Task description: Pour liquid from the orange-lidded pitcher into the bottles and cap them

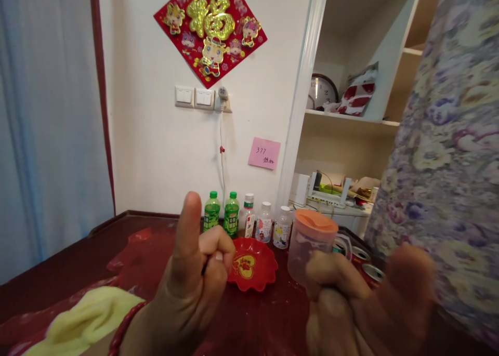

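My left hand (195, 273) is raised over the table with its thumb pointing up and its other fingers curled in. Nothing shows in its grip. Behind its knuckles lies a red scalloped plate (263, 265) with a yellow design, partly covered by the hand. My right hand (362, 304), blurred at the lower right, also has its thumb raised and its fingers folded, with no object visible in it. Just beyond it stands a clear pitcher (302, 252) with an orange lid. A red band circles my left wrist.
Two green bottles (231, 215) and several white-capped bottles (264, 223) line the table's back. Cans (372, 273) stand right of the pitcher. A yellow cloth (89, 314) lies at the left. A floral curtain (448, 153) hangs at the right.
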Demonstrator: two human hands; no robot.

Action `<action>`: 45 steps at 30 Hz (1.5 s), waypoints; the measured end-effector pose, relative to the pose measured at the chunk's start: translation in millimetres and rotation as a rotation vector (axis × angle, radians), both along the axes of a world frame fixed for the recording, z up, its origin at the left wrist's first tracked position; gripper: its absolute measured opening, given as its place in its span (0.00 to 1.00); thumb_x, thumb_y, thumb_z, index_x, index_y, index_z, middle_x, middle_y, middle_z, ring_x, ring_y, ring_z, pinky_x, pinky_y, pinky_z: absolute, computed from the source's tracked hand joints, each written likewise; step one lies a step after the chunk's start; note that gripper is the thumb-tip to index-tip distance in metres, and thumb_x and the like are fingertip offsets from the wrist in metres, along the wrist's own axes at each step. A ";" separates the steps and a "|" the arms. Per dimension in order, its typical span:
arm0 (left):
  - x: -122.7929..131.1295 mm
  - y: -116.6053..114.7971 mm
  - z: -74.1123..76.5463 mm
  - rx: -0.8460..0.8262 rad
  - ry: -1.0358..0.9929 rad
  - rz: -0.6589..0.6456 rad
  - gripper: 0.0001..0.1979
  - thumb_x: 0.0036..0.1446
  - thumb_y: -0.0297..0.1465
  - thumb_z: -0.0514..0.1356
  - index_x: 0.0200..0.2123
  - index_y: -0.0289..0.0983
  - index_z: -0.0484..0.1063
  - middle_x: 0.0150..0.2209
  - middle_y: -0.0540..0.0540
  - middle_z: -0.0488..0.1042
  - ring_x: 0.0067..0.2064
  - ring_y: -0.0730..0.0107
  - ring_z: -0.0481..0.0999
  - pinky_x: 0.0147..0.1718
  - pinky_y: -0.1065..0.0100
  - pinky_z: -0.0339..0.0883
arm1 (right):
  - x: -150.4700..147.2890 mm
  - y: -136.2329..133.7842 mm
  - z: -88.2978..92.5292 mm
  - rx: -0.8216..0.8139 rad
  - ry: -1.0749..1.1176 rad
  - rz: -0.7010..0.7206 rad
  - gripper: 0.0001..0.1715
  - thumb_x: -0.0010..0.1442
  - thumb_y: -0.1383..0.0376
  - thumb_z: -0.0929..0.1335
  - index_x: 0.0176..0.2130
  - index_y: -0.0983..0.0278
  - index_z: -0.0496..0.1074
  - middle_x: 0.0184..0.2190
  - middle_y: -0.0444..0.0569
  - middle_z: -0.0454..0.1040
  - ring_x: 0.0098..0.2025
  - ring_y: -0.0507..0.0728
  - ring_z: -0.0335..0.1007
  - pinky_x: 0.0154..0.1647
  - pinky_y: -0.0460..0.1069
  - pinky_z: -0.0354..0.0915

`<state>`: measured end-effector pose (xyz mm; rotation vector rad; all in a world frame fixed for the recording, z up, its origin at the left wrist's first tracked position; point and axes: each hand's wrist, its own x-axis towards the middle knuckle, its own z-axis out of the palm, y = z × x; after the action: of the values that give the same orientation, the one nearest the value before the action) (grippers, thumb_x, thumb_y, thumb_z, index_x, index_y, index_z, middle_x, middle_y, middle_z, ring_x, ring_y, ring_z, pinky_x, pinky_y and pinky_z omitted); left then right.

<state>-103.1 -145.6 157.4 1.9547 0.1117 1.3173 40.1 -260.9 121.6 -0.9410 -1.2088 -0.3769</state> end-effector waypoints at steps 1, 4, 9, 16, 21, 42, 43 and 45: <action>2.9 1.5 3.1 0.029 -0.004 0.012 0.51 0.63 0.27 0.55 0.69 0.52 0.14 0.26 0.54 0.65 0.24 0.70 0.62 0.27 0.66 0.61 | 2.5 7.2 3.8 0.039 0.001 0.005 0.44 0.66 0.74 0.59 0.71 0.40 0.45 0.24 0.40 0.60 0.23 0.53 0.56 0.27 0.50 0.61; 18.1 19.3 6.2 -0.097 0.075 -0.063 0.49 0.60 0.25 0.53 0.71 0.49 0.20 0.26 0.54 0.64 0.24 0.72 0.60 0.26 0.68 0.59 | 20.3 35.7 14.8 -0.018 0.026 0.060 0.43 0.66 0.74 0.56 0.71 0.41 0.45 0.23 0.38 0.57 0.23 0.53 0.54 0.27 0.49 0.59; 38.3 56.7 -1.4 -0.437 0.233 -0.186 0.53 0.53 0.21 0.52 0.71 0.52 0.21 0.25 0.57 0.64 0.20 0.79 0.52 0.20 0.75 0.47 | 54.4 65.1 15.4 -0.388 0.278 0.253 0.52 0.55 0.73 0.59 0.74 0.54 0.39 0.22 0.36 0.58 0.22 0.52 0.51 0.24 0.47 0.56; 37.9 59.7 -2.4 -0.425 0.258 -0.176 0.54 0.51 0.22 0.53 0.71 0.49 0.19 0.25 0.56 0.65 0.20 0.79 0.51 0.19 0.74 0.45 | 57.6 60.7 10.7 -0.433 0.259 0.242 0.51 0.57 0.68 0.61 0.74 0.58 0.39 0.21 0.37 0.55 0.23 0.53 0.48 0.23 0.48 0.55; 40.3 58.1 -2.2 -0.437 0.280 -0.161 0.54 0.51 0.23 0.54 0.72 0.45 0.21 0.24 0.55 0.65 0.20 0.77 0.52 0.19 0.72 0.46 | 56.6 60.6 12.5 -0.440 0.260 0.215 0.50 0.57 0.67 0.61 0.74 0.59 0.39 0.21 0.37 0.57 0.22 0.53 0.48 0.23 0.49 0.54; 42.4 65.7 -9.5 -0.430 0.291 -0.201 0.54 0.52 0.24 0.54 0.71 0.47 0.20 0.24 0.57 0.64 0.19 0.81 0.52 0.20 0.74 0.44 | 65.3 64.3 2.5 -0.471 0.243 0.250 0.51 0.59 0.69 0.59 0.74 0.54 0.34 0.22 0.36 0.55 0.21 0.52 0.50 0.22 0.47 0.55; 42.7 65.1 -9.2 -0.436 0.293 -0.200 0.54 0.51 0.24 0.54 0.72 0.46 0.21 0.24 0.57 0.64 0.19 0.80 0.52 0.20 0.74 0.44 | 65.8 64.5 2.3 -0.473 0.243 0.251 0.51 0.59 0.69 0.59 0.74 0.53 0.33 0.22 0.36 0.56 0.21 0.52 0.50 0.22 0.47 0.56; 43.4 64.2 -8.6 -0.452 0.305 -0.185 0.54 0.50 0.24 0.55 0.72 0.45 0.23 0.24 0.56 0.64 0.20 0.79 0.52 0.20 0.73 0.44 | 67.1 64.8 1.5 -0.478 0.231 0.252 0.51 0.59 0.69 0.59 0.74 0.53 0.33 0.22 0.36 0.56 0.22 0.52 0.50 0.22 0.48 0.56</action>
<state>-59.6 -81.4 148.9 1.7114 0.3377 0.7844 107.3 -196.1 123.1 -1.1839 -1.2058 0.2298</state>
